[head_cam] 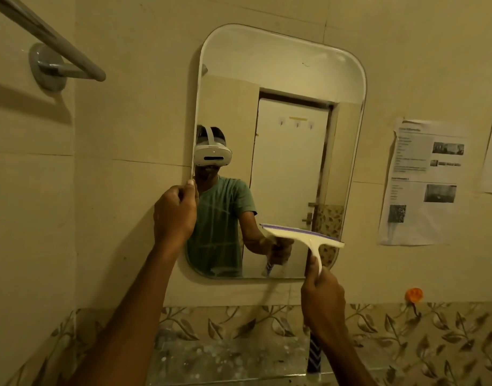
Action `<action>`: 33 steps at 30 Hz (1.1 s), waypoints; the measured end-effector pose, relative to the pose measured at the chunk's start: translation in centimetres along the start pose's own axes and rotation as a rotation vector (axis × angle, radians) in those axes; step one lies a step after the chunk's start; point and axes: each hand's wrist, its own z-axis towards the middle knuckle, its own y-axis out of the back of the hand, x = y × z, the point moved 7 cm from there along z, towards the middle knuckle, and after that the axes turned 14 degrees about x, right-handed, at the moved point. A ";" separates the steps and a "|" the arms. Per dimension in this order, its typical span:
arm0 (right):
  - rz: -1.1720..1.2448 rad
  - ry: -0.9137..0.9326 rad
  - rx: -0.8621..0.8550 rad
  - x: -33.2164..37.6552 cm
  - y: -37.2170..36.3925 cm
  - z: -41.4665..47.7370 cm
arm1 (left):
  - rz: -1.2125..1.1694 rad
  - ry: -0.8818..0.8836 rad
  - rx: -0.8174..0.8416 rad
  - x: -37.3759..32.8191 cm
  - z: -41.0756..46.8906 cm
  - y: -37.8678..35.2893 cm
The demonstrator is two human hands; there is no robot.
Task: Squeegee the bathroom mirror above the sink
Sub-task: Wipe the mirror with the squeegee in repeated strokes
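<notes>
A tall mirror (281,79) with rounded corners hangs on the beige tiled wall. My left hand (173,213) grips its left edge about halfway down. My right hand (322,299) is closed around the handle of a white squeegee (303,236). The squeegee's blade lies flat against the lower right part of the glass, nearly level, tilted slightly down to the right. Its handle runs down past the mirror's bottom edge, and a dark striped end shows below my hand. The glass reflects a person in a green shirt and a headset.
A metal towel bar (55,48) juts out at the upper left. Printed paper sheets (423,185) are stuck to the wall right of the mirror. An orange hook (413,295) sits above a leaf-patterned tile band (434,335). A glass shelf (228,360) lies below.
</notes>
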 end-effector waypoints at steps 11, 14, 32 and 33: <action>0.009 0.081 -0.081 2.6 2.8 2.9 | 0.005 0.001 0.005 0.4 0.0 -0.1; 0.032 0.011 -0.017 -0.4 0.4 0.0 | 0.010 -0.021 -0.012 0.3 0.0 -0.1; -0.641 0.767 0.425 12.1 -6.2 1.0 | -0.258 0.090 0.137 1.4 0.0 1.1; -0.674 0.780 0.424 12.7 -6.4 1.4 | -0.263 0.096 0.135 1.5 0.0 1.0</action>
